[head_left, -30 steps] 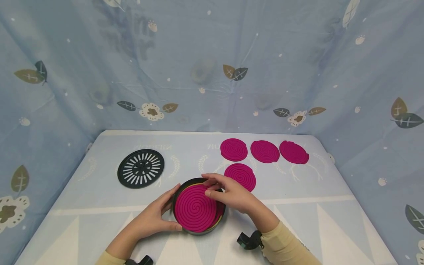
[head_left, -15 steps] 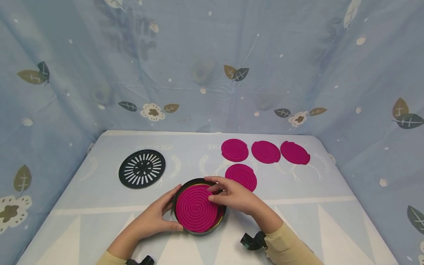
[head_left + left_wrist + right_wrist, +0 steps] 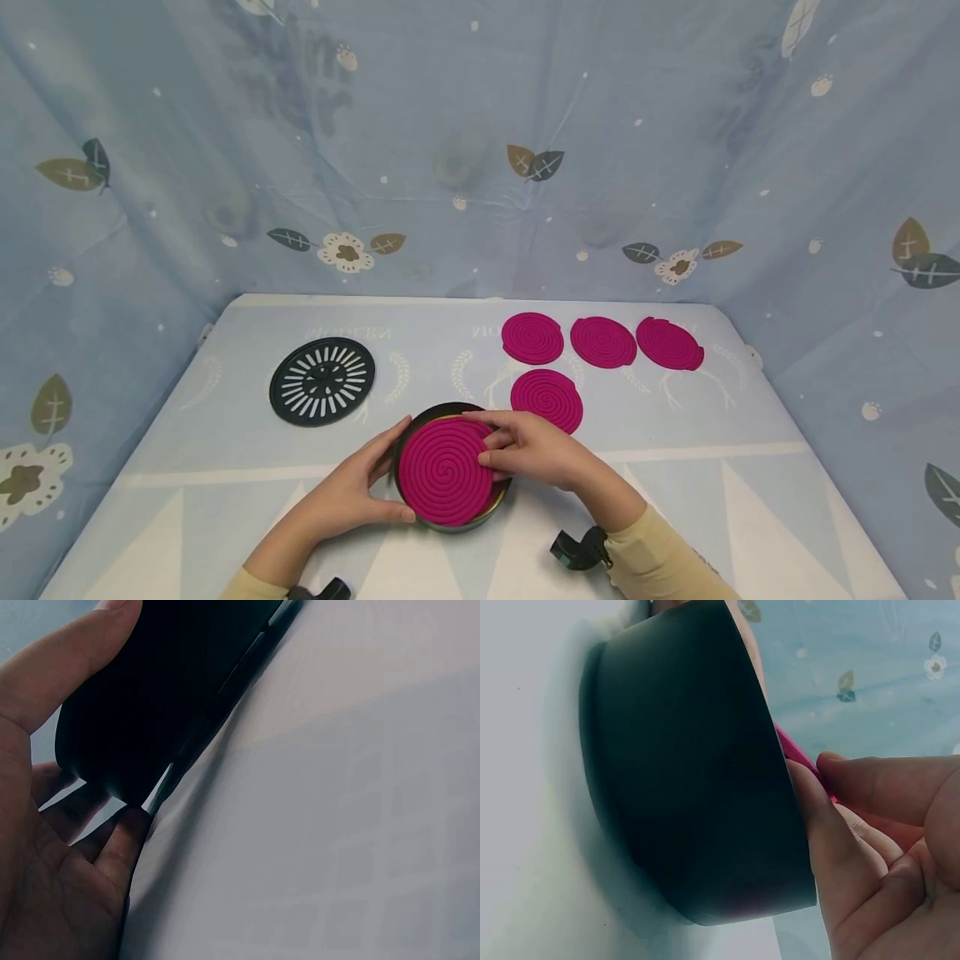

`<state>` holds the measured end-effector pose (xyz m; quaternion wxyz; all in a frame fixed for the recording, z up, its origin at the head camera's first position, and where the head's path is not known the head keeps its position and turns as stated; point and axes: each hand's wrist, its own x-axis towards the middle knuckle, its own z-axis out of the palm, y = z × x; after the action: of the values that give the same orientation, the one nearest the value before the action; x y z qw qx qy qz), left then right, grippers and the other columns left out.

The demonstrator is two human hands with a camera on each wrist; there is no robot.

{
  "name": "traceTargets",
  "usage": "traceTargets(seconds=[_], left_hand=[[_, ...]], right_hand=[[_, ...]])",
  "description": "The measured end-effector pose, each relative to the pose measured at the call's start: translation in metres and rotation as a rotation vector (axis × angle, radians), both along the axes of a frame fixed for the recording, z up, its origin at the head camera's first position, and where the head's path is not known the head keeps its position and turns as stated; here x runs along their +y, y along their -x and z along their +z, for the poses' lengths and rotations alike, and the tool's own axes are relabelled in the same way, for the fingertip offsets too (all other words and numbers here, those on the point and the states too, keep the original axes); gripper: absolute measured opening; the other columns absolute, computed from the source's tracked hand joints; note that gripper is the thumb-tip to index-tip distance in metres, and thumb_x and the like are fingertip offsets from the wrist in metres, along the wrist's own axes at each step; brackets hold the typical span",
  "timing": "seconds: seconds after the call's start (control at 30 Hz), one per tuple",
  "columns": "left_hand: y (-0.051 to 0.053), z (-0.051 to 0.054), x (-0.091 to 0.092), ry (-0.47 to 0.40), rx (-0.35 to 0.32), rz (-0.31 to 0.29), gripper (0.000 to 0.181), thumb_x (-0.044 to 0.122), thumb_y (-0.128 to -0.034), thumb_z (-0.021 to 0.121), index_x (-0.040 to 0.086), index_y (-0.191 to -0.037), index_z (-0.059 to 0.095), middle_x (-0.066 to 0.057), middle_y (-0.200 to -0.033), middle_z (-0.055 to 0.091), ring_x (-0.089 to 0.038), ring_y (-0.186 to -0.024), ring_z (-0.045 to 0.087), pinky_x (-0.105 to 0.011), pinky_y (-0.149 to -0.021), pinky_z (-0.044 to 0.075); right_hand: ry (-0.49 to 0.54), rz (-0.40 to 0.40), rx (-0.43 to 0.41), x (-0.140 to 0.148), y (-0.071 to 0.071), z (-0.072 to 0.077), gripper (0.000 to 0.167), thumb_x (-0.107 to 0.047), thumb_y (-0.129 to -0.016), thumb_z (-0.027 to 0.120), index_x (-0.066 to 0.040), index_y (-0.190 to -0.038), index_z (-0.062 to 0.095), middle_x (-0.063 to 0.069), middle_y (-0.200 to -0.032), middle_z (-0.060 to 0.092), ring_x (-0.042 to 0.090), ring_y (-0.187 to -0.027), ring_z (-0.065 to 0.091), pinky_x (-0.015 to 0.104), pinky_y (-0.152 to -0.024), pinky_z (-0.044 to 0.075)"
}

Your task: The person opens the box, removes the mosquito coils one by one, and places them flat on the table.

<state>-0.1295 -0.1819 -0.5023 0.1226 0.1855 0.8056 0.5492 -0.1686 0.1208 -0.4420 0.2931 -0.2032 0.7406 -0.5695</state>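
A round black container (image 3: 425, 414) stands on the table with its top open. One magenta spiral coaster (image 3: 444, 475) lies tilted at its mouth, with a yellow-green edge showing beneath. My left hand (image 3: 348, 493) holds the container's left side between thumb and fingers; in the left wrist view its dark wall (image 3: 172, 682) sits in the grip. My right hand (image 3: 536, 450) pinches the coaster's right edge. The right wrist view shows that magenta edge (image 3: 799, 754) between thumb and fingers, above the container's rim. What lies deeper inside is hidden.
A black slotted disc (image 3: 322, 382) lies at the left of the table. Behind my right hand is a magenta coaster (image 3: 546, 400), with more in a row: one (image 3: 532, 338), another (image 3: 603, 342) and a third (image 3: 670, 343). Blue patterned cloth (image 3: 480, 150) surrounds the table.
My right hand has shifted slightly right and toward me along the coaster's edge, and its fingers have come together on it. The left hand and container stay in place.
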Motion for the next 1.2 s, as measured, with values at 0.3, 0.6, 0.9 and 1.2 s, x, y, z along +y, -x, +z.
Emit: traceTargets(seconds=[0.3, 0.6, 0.9, 1.2], left_hand=[[-0.001, 0.002, 0.001, 0.016, -0.012, 0.006, 0.121, 0.037, -0.0610, 0.095, 0.021, -0.158, 0.025, 0.006, -0.160, 0.027, -0.012, -0.144, 0.026, -0.024, -0.113, 0.034], [-0.001, 0.002, 0.001, 0.016, 0.003, 0.008, 0.122, 0.037, -0.0602, 0.095, 0.020, -0.158, 0.025, 0.005, -0.160, 0.027, -0.011, -0.144, 0.025, -0.023, -0.112, 0.034], [0.000, 0.002, 0.001, 0.015, 0.007, 0.005, 0.122, 0.038, -0.0604, 0.095, 0.019, -0.158, 0.025, 0.004, -0.160, 0.027, -0.012, -0.144, 0.025, -0.023, -0.113, 0.033], [0.001, 0.000, 0.001, 0.040, -0.002, 0.019, 0.122, 0.041, -0.0595, 0.095, 0.020, -0.158, 0.026, 0.006, -0.159, 0.027, -0.013, -0.145, 0.025, -0.026, -0.113, 0.033]], right_hand=[[0.055, -0.004, -0.034, 0.002, 0.001, -0.004, 0.047, -0.002, -0.092, 0.068, -0.013, -0.137, 0.060, 0.012, -0.097, 0.071, 0.024, -0.084, 0.072, 0.039, -0.073, 0.064], [0.135, -0.051, -0.102, 0.010, 0.001, -0.009, 0.049, -0.003, -0.093, 0.067, -0.007, -0.140, 0.055, 0.015, -0.107, 0.071, 0.023, -0.091, 0.070, 0.040, -0.078, 0.063], [0.165, -0.124, -0.080, 0.031, 0.001, -0.012, 0.052, -0.007, -0.095, 0.066, -0.006, -0.144, 0.050, 0.016, -0.103, 0.070, 0.021, -0.086, 0.069, 0.042, -0.081, 0.062], [0.184, -0.208, -0.103, 0.056, 0.001, -0.013, 0.056, -0.007, -0.094, 0.066, -0.005, -0.147, 0.046, 0.018, -0.109, 0.069, 0.021, -0.089, 0.069, 0.043, -0.082, 0.061]])
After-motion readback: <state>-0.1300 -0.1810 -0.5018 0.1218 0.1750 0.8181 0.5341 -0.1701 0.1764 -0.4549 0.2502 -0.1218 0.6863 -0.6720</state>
